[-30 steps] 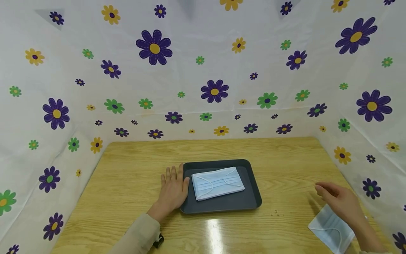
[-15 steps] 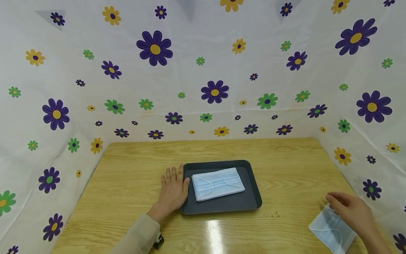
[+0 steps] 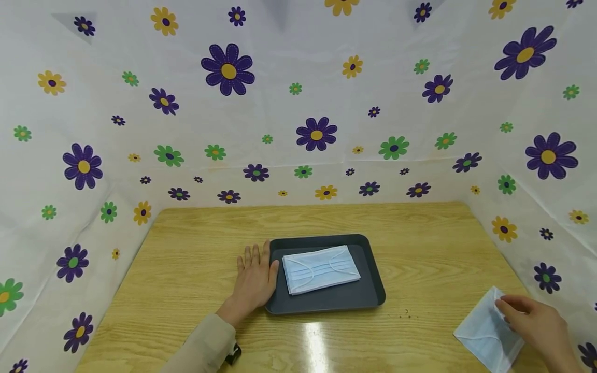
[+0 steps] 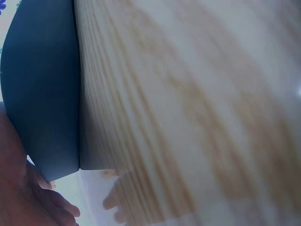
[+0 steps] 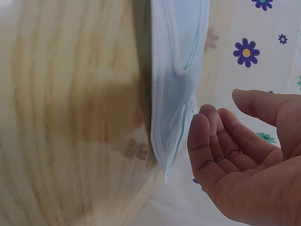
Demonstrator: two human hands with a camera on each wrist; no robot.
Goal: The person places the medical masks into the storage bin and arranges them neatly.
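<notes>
My left hand lies flat with straight fingers on the table, its thumb along the left rim of a dark grey tray. Inside that tray rests a small stack of light blue face masks with white ear loops. In the left wrist view the tray's side wall stands against the left hand. At the right, a single face mask lies on the table. My right hand hovers at its right edge; in the right wrist view, curved fingertips are right beside the mask, the thumb apart from them.
Below everything is a wood-grain table. A white cloth printed with flowers encloses it at the back and both sides. Small dark marks show on the tabletop right of the tray.
My right hand has moved right and toward the near side, from above the single mask to its right edge, uncovering the mask's far corner. The left hand and tray stay put.
</notes>
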